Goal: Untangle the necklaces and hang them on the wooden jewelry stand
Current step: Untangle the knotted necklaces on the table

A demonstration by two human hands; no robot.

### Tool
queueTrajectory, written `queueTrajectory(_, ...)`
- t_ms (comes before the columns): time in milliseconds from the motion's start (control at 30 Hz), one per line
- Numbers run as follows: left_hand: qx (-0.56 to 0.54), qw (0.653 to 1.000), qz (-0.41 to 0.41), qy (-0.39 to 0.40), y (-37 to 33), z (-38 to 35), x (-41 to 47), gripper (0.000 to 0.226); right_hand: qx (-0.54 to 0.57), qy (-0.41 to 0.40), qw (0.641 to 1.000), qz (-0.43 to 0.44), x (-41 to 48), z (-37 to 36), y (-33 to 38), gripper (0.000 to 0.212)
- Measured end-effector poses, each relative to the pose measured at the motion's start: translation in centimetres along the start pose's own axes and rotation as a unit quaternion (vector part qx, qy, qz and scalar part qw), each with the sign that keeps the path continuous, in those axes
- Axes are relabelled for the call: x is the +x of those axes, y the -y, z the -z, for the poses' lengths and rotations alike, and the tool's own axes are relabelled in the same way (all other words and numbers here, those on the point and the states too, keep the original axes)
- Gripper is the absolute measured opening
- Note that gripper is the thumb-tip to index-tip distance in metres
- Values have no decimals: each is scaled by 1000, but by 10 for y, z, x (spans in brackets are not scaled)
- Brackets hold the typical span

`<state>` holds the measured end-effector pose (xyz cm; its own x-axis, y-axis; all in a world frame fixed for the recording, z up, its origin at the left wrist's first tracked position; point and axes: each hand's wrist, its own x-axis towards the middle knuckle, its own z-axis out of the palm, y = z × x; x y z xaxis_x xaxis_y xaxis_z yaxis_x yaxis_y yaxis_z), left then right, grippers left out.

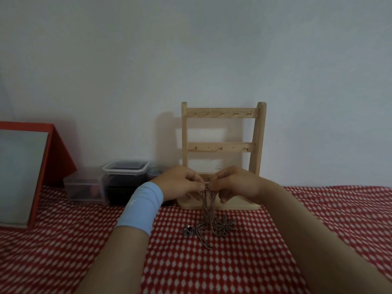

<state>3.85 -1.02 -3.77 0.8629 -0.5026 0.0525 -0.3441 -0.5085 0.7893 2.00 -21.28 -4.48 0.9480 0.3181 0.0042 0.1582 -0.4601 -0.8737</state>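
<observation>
Pale wall [191,49] behind, red-and-white patterned cloth [212,270] over the bench: your work sat at an early stage. The wooden jewelry stand [259,145] stood upright against the wall, and the hooks on its top rail [212,113] and middle rail [229,147] were all bare; no chain hung from either. Its lowest part was hidden behind your hands.

Your left hand [180,183], with a light blue band [142,205] at the wrist, and your right hand [233,181] met just in front of the stand's base. Each pinched the top of the tangled necklaces [209,211] between thumb and fingertips. The silver chains dropped from that pinch as one twisted bundle to the cloth, where a flower pendant [224,227] and a smaller pendant [188,231] lay close together.

Judging from this, the untangling was not yet finished, and all the hanging remained. How many chains the bundle held could not be told.
</observation>
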Motion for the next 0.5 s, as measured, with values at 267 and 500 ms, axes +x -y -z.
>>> queueTrajectory(267,-246,969,21,-22,9,5,0,20,34,-21,998,-45,1,5,-4,33)
queueTrajectory(500,-466,884,-45,-13,4,0,2,22,28,-21,997,-73,-1,1,-3,36)
